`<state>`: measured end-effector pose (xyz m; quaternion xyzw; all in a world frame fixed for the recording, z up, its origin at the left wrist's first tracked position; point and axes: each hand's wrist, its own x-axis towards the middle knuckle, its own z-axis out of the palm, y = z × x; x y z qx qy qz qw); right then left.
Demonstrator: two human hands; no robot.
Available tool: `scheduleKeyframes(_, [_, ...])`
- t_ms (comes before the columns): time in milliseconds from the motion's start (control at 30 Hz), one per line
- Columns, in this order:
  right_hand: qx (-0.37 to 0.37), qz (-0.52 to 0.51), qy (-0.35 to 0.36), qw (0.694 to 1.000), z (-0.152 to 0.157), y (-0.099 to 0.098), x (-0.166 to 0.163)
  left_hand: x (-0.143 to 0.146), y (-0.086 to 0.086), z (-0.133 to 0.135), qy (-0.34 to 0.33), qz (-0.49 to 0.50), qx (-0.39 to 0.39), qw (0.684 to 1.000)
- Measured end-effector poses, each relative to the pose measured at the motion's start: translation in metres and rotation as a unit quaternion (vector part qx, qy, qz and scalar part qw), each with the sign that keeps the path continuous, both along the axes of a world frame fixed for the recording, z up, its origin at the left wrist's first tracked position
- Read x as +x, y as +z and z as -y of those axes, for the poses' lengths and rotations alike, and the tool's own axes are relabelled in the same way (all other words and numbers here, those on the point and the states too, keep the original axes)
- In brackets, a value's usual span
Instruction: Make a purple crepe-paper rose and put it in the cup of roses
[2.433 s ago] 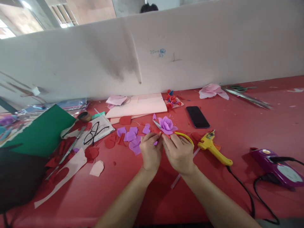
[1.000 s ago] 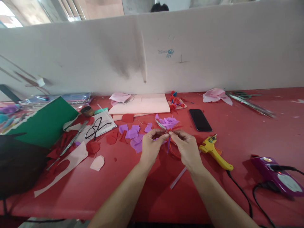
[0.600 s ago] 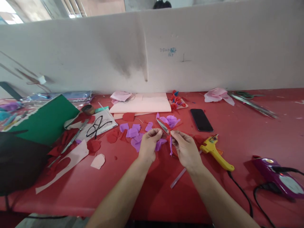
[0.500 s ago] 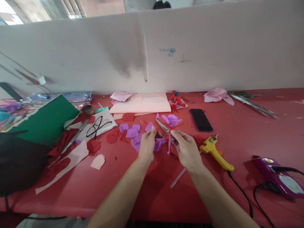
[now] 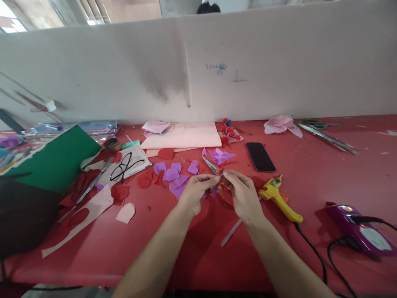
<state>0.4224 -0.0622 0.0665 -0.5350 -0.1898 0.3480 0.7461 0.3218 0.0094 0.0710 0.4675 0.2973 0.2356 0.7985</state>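
Note:
My left hand (image 5: 198, 191) and my right hand (image 5: 242, 191) meet at mid-table, fingertips pinched together. Between them is a small red and purple paper piece (image 5: 219, 177), mostly hidden by the fingers. Scissors (image 5: 211, 165) with red-orange handles lie just behind and under the hands, blades pointing away to the left. Right beyond the fingertips is a purple paper flower (image 5: 222, 156); whether it joins the held piece I cannot tell. Loose purple paper petals (image 5: 172, 174) lie left of my left hand.
A yellow glue gun (image 5: 279, 198) lies to the right, its cord trailing forward. Behind it is a black phone (image 5: 261, 157). Eyeglasses (image 5: 125, 166), red scraps (image 5: 144, 181) and a green board (image 5: 58, 159) are at left. Pale pink sheets (image 5: 186, 136) lie against the white partition (image 5: 130, 74).
My left hand has moved right and its fingers now meet those of my right hand at the paper piece. The view has shifted slightly.

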Motion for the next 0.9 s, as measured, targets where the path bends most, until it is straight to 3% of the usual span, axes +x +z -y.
scheduleKeyframes(467, [-0.018, 0.122, 0.017, 0.992, 0.002, 0.004, -0.001, 0.007, -0.006, 0.011, 0.049, 0.003, 0.084, 0.995])
scheduleKeyframes(633, [-0.002, 0.082, 0.027, 0.996, 0.002, 0.002, -0.001, 0.007, -0.006, 0.011, 0.034, 0.013, 0.109, 0.993])
scheduleKeyframes(733, [-0.003, 0.040, 0.030, 0.999, 0.001, 0.001, 0.000, 0.006, -0.005, 0.009, 0.017, 0.024, 0.081, 0.996])
scheduleKeyframes(900, [0.003, 0.056, 0.000, 0.998, 0.001, 0.000, 0.001, 0.004, -0.005, 0.005, 0.032, 0.042, 0.011, 0.999])
